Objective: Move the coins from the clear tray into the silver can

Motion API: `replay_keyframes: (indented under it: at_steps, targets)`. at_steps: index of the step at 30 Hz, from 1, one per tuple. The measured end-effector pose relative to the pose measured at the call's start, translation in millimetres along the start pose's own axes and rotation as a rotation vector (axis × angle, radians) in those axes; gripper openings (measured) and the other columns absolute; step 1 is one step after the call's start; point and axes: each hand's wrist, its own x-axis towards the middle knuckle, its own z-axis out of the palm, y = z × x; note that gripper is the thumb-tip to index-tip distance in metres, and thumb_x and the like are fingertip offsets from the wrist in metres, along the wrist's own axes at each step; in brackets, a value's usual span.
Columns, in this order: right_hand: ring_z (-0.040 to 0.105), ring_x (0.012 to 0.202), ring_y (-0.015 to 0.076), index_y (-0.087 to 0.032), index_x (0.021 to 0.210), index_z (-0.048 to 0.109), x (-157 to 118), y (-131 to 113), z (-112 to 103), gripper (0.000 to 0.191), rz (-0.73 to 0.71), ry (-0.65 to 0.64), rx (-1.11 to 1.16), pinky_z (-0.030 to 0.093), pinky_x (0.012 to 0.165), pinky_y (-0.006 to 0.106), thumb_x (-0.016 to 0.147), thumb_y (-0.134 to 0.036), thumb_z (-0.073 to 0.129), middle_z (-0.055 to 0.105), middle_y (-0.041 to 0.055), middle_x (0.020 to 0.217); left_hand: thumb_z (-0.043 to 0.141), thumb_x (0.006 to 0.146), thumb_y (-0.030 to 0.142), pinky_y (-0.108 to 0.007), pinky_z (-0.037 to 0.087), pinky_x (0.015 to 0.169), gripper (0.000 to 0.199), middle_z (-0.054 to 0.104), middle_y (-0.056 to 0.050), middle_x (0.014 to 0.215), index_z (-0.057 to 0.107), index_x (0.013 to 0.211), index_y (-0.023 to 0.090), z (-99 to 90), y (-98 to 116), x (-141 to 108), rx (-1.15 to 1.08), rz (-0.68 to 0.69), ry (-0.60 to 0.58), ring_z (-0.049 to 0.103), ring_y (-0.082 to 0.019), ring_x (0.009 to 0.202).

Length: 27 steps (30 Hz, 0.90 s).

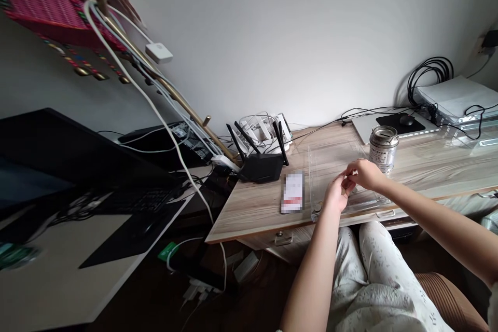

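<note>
My left hand and my right hand meet at the fingertips above a clear plastic tray on the wooden desk. The right hand's fingers are pinched together, and the left hand's fingers are curled up against them. Whatever lies between them is too small or hidden to name. A small round, coin-like piece sits at the tray's front left corner. Just beyond my right hand stands a silver tin with a printed label and a dark slot in its lid.
Left of the tray lies a blurred-out phone-shaped item, with a black router and tangled white cables behind it. A laptop with a mouse on a black pad is behind the tin. A white cable hangs at the left.
</note>
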Motion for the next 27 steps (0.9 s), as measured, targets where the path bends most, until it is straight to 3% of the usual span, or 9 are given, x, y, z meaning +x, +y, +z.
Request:
replay_keyframes:
  at_steps: [4,7,9,12,15,18,20,23,27]
  targets:
    - [0.055,0.072,0.0129,-0.024,0.075,0.064,9.8,17.5,-42.5,0.014,0.068,0.18,-0.016,0.038,0.056,0.021,0.069,-0.025,0.051,0.064,-0.0008,0.077,0.046,0.077,0.022,-0.028,0.047,0.069,0.017,0.064,-0.012,0.078,0.055,0.086,0.011,-0.9,2.7,-3.0,-0.008,-0.073,-0.055,0.062,-0.017,0.074]
    - [0.055,0.071,0.0144,-0.024,0.076,0.065,24.0,43.1,-82.5,0.016,0.296,0.344,-0.106,0.038,0.055,0.022,0.067,-0.03,0.052,0.064,0.0001,0.077,0.043,0.078,0.024,-0.031,0.045,0.073,0.02,0.063,-0.013,0.084,0.053,0.09,0.011,-1.8,4.5,-5.1,-0.001,-0.076,-0.092,0.062,-0.019,0.079]
    - [0.055,0.07,0.0157,-0.024,0.072,0.066,34.2,62.5,-99.3,0.014,0.426,0.308,-0.192,0.038,0.054,0.023,0.064,-0.029,0.055,0.064,0.0004,0.074,0.042,0.078,0.025,-0.031,0.044,0.075,0.023,0.063,-0.014,0.087,0.051,0.093,0.011,-2.2,5.4,-6.0,0.009,-0.084,-0.102,0.062,-0.019,0.08]
    - [0.055,0.072,0.0169,-0.024,0.07,0.067,43.1,81.3,-107.2,0.014,0.49,0.195,-0.277,0.039,0.057,0.024,0.061,-0.024,0.057,0.063,0.0024,0.076,0.04,0.079,0.026,-0.031,0.043,0.076,0.026,0.061,-0.015,0.091,0.05,0.097,0.011,-2.8,6.5,-6.7,0.013,-0.098,-0.119,0.061,-0.02,0.084]
    - [0.053,0.083,0.0195,-0.023,0.08,0.068,38.3,75.8,-102.3,0.02,0.448,0.241,-0.316,0.04,0.063,0.026,0.065,-0.027,0.056,0.063,0.0056,0.082,0.039,0.08,0.028,-0.031,0.043,0.076,0.027,0.06,-0.016,0.095,0.05,0.096,0.011,-2.8,7.2,-6.7,0.004,-0.102,-0.127,0.059,-0.021,0.088]
    - [0.05,0.09,0.0193,-0.023,0.093,0.065,21.6,47.0,-82.4,0.027,0.237,0.365,-0.288,0.04,0.067,0.026,0.076,-0.032,0.046,0.061,0.0062,0.092,0.038,0.08,0.031,-0.033,0.044,0.073,0.026,0.06,-0.016,0.093,0.051,0.092,0.012,-2.5,7.3,-5.8,-0.033,-0.109,-0.129,0.058,-0.022,0.089]
    - [0.051,0.085,0.0166,-0.024,0.092,0.065,8.3,24.1,-58.5,0.027,0.047,0.258,-0.221,0.039,0.065,0.024,0.079,-0.032,0.042,0.06,0.0048,0.093,0.039,0.08,0.032,-0.032,0.045,0.069,0.023,0.061,-0.013,0.085,0.05,0.087,0.013,-2.5,7.2,-4.8,-0.065,-0.117,-0.122,0.06,-0.021,0.082]
    - [0.052,0.082,0.015,-0.025,0.086,0.066,-6.6,1.3,-18.8,0.022,-0.146,-0.042,-0.149,0.038,0.059,0.021,0.077,-0.032,0.047,0.06,0.0032,0.087,0.039,0.08,0.033,-0.026,0.044,0.056,0.021,0.056,-0.005,0.065,0.05,0.083,0.015,-2.9,7.4,-3.2,-0.097,-0.116,-0.086,0.057,-0.015,0.06]
    - [0.054,0.08,0.0138,-0.023,0.078,0.066,-9.1,0.0,1.9,0.019,-0.1,-0.108,-0.099,0.036,0.057,0.02,0.076,-0.026,0.047,0.061,0.0024,0.082,0.037,0.081,0.035,-0.024,0.042,0.051,0.024,0.052,-0.003,0.06,0.05,0.083,0.015,-2.5,8.7,-3.3,-0.112,-0.125,-0.062,0.052,-0.012,0.051]
